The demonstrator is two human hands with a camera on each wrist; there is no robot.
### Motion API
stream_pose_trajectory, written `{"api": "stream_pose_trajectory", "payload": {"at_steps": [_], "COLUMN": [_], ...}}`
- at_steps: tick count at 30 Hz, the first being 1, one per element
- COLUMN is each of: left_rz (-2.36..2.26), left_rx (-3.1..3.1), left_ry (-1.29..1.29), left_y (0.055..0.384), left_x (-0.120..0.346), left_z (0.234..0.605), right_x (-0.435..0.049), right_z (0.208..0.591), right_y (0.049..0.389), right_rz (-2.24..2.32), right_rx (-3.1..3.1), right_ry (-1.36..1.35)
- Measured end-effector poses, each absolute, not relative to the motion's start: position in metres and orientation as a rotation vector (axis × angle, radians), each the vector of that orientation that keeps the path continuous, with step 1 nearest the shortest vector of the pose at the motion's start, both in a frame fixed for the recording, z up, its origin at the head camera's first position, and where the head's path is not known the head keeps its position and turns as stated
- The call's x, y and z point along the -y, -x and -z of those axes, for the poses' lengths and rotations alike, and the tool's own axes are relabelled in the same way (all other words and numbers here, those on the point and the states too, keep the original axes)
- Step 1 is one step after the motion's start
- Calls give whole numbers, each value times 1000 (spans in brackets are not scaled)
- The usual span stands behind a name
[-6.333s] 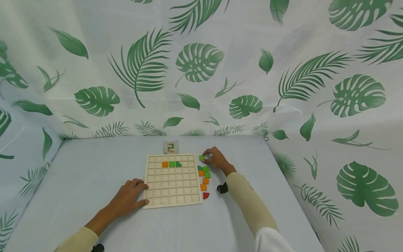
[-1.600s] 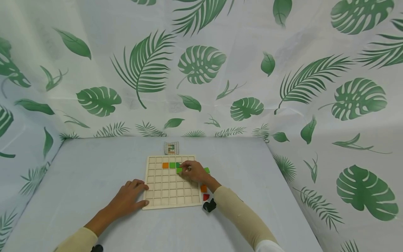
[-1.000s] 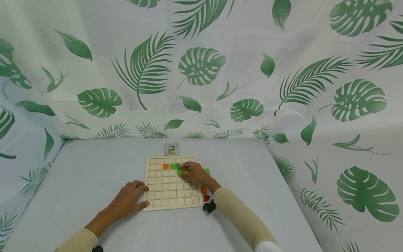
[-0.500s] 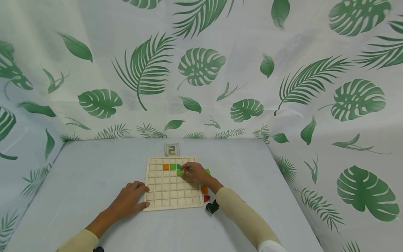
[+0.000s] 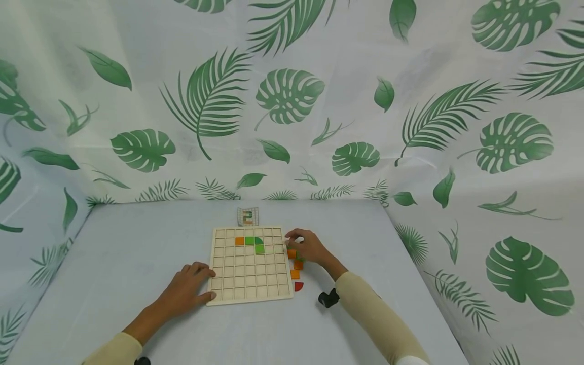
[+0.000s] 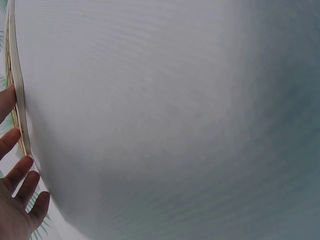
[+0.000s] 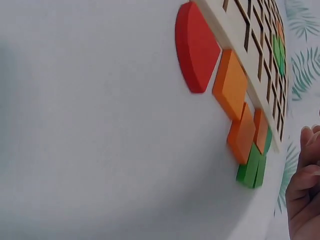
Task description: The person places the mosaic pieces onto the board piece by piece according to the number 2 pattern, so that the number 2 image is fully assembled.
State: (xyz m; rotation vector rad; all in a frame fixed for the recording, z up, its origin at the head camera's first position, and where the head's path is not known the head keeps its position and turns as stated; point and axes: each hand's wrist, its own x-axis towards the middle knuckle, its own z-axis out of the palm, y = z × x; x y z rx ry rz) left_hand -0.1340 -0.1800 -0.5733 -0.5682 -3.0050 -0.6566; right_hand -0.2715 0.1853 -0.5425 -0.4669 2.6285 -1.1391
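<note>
A wooden grid board [image 5: 251, 284] lies on the table. Four-sided and rounded tiles sit in it: an orange square [image 5: 239, 241], a green square [image 5: 249, 241], a dark green quarter-round [image 5: 258, 240] and, below that, another green square [image 5: 259, 249]. My left hand [image 5: 184, 289] rests at the board's left edge, fingers and thumb spread and touching it. Just off the right edge, my right hand [image 5: 311, 247] hovers over loose tiles, its fingers loosely bent; no tile shows between them. In the right wrist view lie orange tiles [image 7: 231, 85] and green tiles [image 7: 250, 167].
A red quarter-round tile [image 5: 298, 287] lies by the board's lower right corner. Behind the board stands a small patterned card [image 5: 248, 216]. Leaf-printed sheets [image 5: 292, 167] rise behind and beside the white table [image 5: 150, 238].
A green square now sits in the grid below the dark green quarter-round. My right hand has let go of it and moved right, off the board. The left hand stays put.
</note>
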Motion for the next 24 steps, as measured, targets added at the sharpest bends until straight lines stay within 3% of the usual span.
{"api": "stream_pose_trajectory", "payload": {"at_steps": [9, 24], "left_rz": [658, 665], "left_rx": [2988, 2992], "left_ry": [580, 576], "left_y": [133, 132], "left_x": [180, 178], "left_z": [573, 571], "right_x": [-205, -200], "right_z": [537, 557], "right_y": [263, 268], "right_rz": [1136, 969], "right_rx": [-2657, -2780], "right_ry": [304, 305]}}
